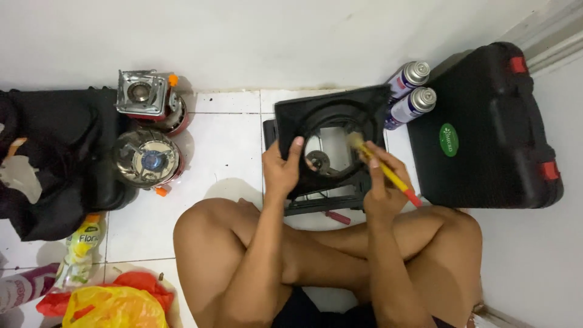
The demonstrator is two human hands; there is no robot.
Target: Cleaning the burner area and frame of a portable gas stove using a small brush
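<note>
Two hands: left hand (280, 172) steadies tilted black stove top (331, 136) over the floor (225, 146).
Right hand (381, 176): grip closed on yellow-handled brush (382, 169), bristles at the ring.

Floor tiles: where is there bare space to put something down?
Bare white tiles lie between the two small camping stoves and the black stove plate held by the left hand. It is crowded right of the plate, where gas canisters touch the black case.
</note>
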